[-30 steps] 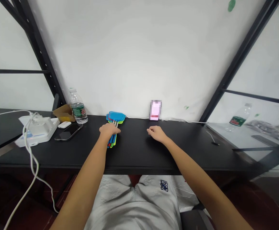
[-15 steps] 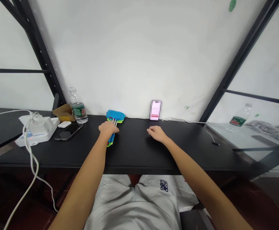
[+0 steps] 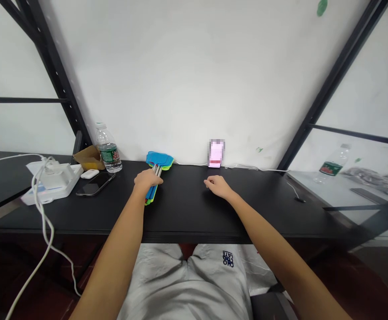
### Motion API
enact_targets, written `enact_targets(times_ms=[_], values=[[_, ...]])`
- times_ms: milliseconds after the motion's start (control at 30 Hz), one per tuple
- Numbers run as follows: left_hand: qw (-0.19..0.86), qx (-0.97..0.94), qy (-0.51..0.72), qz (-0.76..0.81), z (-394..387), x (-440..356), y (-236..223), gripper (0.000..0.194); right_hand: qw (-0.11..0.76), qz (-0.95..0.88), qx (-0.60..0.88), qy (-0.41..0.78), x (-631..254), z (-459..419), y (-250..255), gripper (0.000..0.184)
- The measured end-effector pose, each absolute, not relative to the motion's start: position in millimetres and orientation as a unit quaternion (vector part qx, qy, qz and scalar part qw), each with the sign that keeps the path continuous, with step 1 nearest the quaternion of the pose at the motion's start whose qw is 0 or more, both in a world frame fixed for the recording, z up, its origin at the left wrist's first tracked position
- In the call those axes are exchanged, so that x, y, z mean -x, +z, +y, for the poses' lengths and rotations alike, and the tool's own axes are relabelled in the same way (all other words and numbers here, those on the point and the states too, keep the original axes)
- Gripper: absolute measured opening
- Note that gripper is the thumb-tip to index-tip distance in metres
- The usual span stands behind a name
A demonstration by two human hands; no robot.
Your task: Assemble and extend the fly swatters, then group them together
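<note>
My left hand (image 3: pixel 146 179) is wrapped around the metal shafts of a bundle of what look like short fly swatters (image 3: pixel 159 158), with flat blue and green heads. The heads point toward the wall, and blue and green handle ends stick out on the near side of my fist. The bundle lies low at the tabletop; whether it is lifted off is hard to tell. My right hand (image 3: pixel 218 184) rests on the black table (image 3: pixel 183 209) with its fingers curled in, and nothing shows in them.
A phone (image 3: pixel 216 153) with a lit screen leans on the wall. At left are a water bottle (image 3: pixel 110 153), an open cardboard box (image 3: pixel 90 156), a white case (image 3: pixel 90 174), a dark phone (image 3: pixel 96 184) and a power strip (image 3: pixel 55 182) with trailing cables. A short cable (image 3: pixel 299 200) lies at right.
My left hand has shifted slightly left with the bundle, whose handle ends have swung left so it tilts more. My right hand has stayed in place.
</note>
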State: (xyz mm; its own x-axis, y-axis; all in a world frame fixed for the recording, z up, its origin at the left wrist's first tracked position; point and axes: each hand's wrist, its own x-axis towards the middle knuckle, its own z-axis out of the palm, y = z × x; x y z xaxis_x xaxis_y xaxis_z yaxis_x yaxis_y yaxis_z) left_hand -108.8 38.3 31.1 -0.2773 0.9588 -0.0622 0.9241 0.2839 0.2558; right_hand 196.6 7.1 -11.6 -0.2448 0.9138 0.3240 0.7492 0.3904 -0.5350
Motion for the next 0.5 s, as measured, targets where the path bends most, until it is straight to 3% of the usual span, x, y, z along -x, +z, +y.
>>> enact_targets(times_ms=[233,500], values=[[0.128,-0.624,0.121,0.761,46.3,109.4,24.5,0.051,0.303,-0.778,0.533,0.139,-197.4,6.6,-11.8,0.032],[0.309,-0.615,0.201,0.697,38.2,96.2,24.2,0.034,0.305,-0.777,0.533,0.138,-198.3,8.0,-13.1,0.032]])
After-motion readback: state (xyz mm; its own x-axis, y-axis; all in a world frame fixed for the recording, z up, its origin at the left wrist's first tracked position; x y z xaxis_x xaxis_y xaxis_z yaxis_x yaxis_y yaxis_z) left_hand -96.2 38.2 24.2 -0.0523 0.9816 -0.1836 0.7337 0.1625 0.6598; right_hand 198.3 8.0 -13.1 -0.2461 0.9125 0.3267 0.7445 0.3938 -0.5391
